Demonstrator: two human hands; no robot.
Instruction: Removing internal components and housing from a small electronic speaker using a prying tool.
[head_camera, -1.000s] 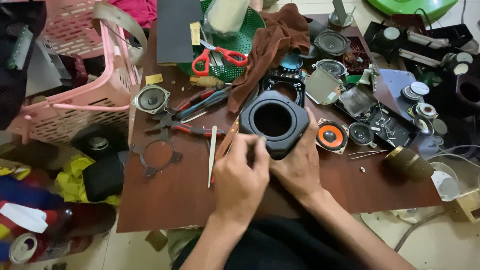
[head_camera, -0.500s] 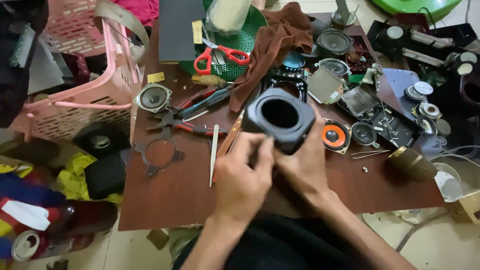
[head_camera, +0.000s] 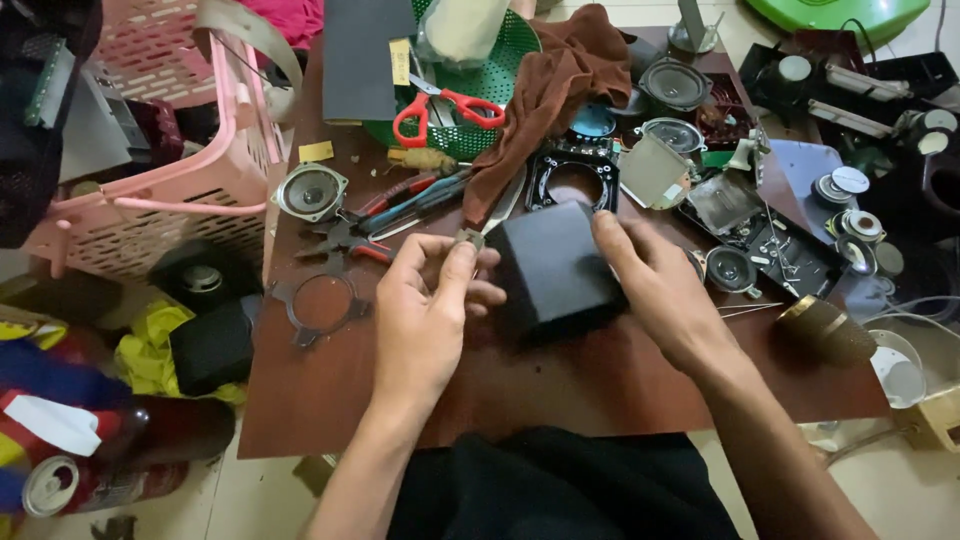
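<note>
Since half a second ago the black speaker housing (head_camera: 556, 268) is flipped, its round opening now hidden, blank face up. Right hand (head_camera: 660, 285) grips its far side on the bench (head_camera: 560, 385); left hand (head_camera: 430, 300) pinches a small grey part (head_camera: 468, 238). Ring bracket (head_camera: 322, 303) lies left.

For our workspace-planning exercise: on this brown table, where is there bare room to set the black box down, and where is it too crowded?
Bare wood lies along the near edge of the brown wooden table, between the left hand and right hand, below the black square box. A smaller patch sits beneath the flat metal ring bracket. The far half is crowded: red-handled scissors, brown cloth, loose speakers.
</note>
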